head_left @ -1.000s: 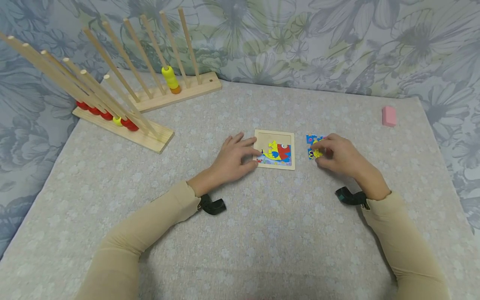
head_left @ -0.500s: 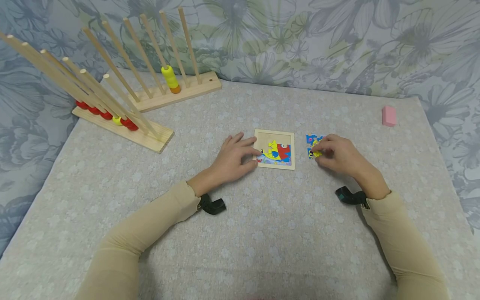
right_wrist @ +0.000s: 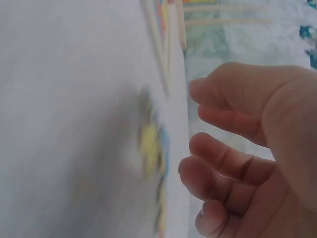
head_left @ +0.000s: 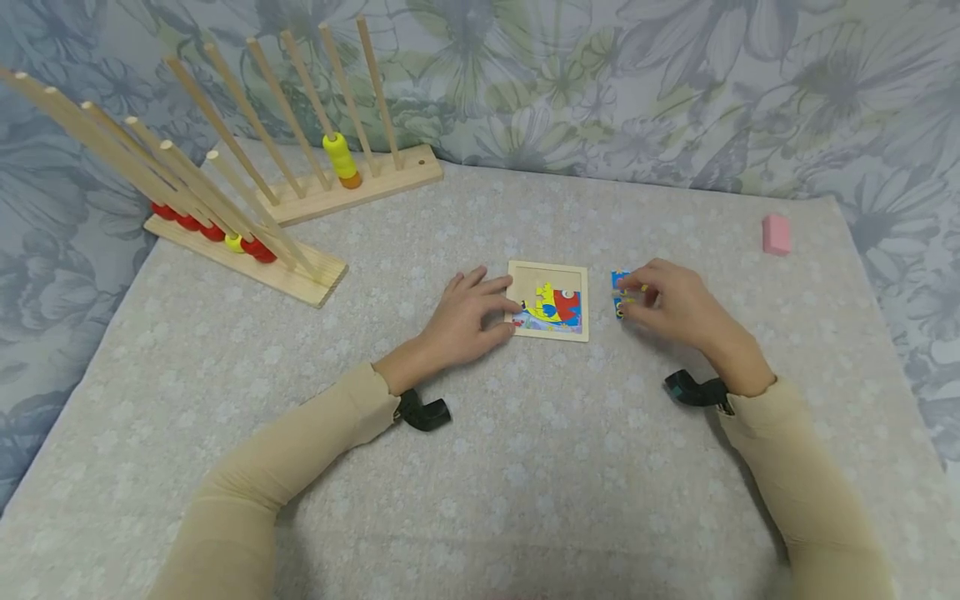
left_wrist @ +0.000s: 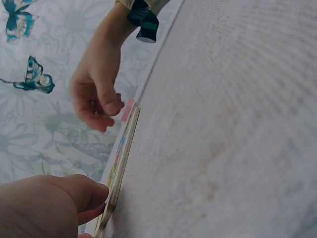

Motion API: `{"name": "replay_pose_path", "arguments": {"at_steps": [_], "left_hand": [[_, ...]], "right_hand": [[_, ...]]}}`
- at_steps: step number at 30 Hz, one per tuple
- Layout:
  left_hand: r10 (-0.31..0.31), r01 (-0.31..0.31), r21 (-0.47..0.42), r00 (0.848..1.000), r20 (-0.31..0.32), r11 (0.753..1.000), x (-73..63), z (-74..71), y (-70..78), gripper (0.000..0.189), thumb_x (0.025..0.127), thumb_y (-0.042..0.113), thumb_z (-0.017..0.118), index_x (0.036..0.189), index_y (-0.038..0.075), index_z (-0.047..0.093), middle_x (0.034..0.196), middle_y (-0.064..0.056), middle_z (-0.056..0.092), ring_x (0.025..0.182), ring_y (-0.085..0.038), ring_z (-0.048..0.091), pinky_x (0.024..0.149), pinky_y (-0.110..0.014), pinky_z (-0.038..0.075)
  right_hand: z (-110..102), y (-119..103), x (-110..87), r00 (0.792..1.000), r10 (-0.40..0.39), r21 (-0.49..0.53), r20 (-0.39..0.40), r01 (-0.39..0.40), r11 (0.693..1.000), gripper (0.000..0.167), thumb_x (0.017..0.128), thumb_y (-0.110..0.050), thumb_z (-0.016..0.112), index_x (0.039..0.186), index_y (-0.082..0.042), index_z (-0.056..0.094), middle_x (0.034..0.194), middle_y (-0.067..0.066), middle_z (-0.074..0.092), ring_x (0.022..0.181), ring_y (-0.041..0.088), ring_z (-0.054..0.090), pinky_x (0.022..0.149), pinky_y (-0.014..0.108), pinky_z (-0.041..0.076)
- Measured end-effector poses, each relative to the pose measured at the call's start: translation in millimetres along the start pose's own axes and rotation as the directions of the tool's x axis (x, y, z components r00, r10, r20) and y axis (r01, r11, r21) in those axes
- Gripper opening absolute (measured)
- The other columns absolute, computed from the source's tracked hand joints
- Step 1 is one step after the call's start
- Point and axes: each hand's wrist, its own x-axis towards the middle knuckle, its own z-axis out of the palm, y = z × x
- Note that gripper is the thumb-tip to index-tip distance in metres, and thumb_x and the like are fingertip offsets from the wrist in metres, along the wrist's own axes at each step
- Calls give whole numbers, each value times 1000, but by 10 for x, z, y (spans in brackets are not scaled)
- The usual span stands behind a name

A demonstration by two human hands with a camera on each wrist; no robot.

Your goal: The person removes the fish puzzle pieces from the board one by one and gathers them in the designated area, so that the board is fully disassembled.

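A square wooden puzzle tray point(head_left: 587, 304) lies mid-table, its lower right filled with fitted yellow, red and blue pieces point(head_left: 564, 307). My left hand point(head_left: 467, 318) rests at the tray's left edge, fingers spread and touching the frame; its thumb point(left_wrist: 91, 191) lies against the edge in the left wrist view. To the right of the tray is a small group of blue and yellow puzzle pieces point(head_left: 618, 282). Over them hovers my right hand point(head_left: 671, 302), partly covering them. In the right wrist view its fingers point(right_wrist: 193, 171) are apart, above the blurred pieces point(right_wrist: 151, 148), with nothing between them.
Two wooden peg stands with tall rods occupy the back left, the near one point(head_left: 322, 287) with red and yellow beads, the far one point(head_left: 427, 167) with yellow and orange beads. A pink block point(head_left: 777, 234) lies at the back right. A flowered cloth backdrop point(head_left: 525, 83) rises behind the table.
My right hand has lifted slightly and moved a little left, its thumb and fingers parting over the loose pieces. The left hand and the tray stay put.
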Motion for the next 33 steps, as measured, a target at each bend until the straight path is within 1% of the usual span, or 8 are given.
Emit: {"name": "replay_pose_path", "arguments": {"at_steps": [4,8,12,15,18,27,30,33], "left_hand": [[-7,7,-10,1000,3,1000,-17,-10,-8,32,92,24,66,121,16,76,156,-11,51,154,-43,27,124,-67,13],[-5,5,-12,1000,11,1000,-19,-18,-16,31,93,24,66,122,16,75,157,-11,50,154,-44,27,124,-67,13],[11,-11,-13,1000,18,1000,-16,-17,-14,31,93,25,67,122,16,75,157,-12,50,154,-45,28,124,-68,14],[18,-18,-11,1000,20,1000,-14,-17,-10,31,94,26,66,122,16,75,157,-12,50,154,-45,27,124,-68,13],[19,-19,-2,1000,17,1000,-9,-19,-8,32,94,26,66,122,16,75,157,-12,50,154,-45,28,123,-69,14],[23,-22,-6,999,25,1000,-2,-24,5,32,93,25,65,122,15,75,156,-12,50,153,-46,28,124,-69,14],[20,-19,-4,1000,21,1000,-7,-33,10,32,93,25,65,122,15,75,156,-12,50,154,-45,28,124,-69,14],[20,-20,-5,1000,19,1000,-6,-32,6,32,93,25,65,122,15,75,156,-12,50,154,-45,28,124,-68,13]], "right_hand": [[51,-216,227,994,14,31,110,-17,999,30,86,-11,77,115,-2,74,103,15,69,78,21,61,69,32,47],[188,-447,449,972,32,29,231,-40,999,42,88,-18,77,126,-3,69,113,15,68,83,24,60,75,36,51],[317,-617,573,954,66,-11,291,-66,998,52,88,-22,78,133,0,64,120,19,65,97,28,60,87,43,53],[371,-680,596,948,115,-30,296,-111,993,54,88,-21,77,134,2,62,121,21,63,101,31,58,88,44,52],[392,-707,585,946,145,-31,290,-142,989,52,89,-19,76,134,3,62,119,21,61,100,31,56,86,43,51],[410,-677,566,951,139,-7,276,-143,990,58,88,-18,77,138,4,58,116,21,62,96,29,54,81,39,47],[419,-664,579,953,140,4,269,-146,989,57,87,-18,78,136,4,59,115,21,62,95,29,54,80,39,47],[426,-654,583,953,148,19,264,-159,987,54,87,-18,79,132,4,61,116,22,62,98,31,56,83,41,49]]}}
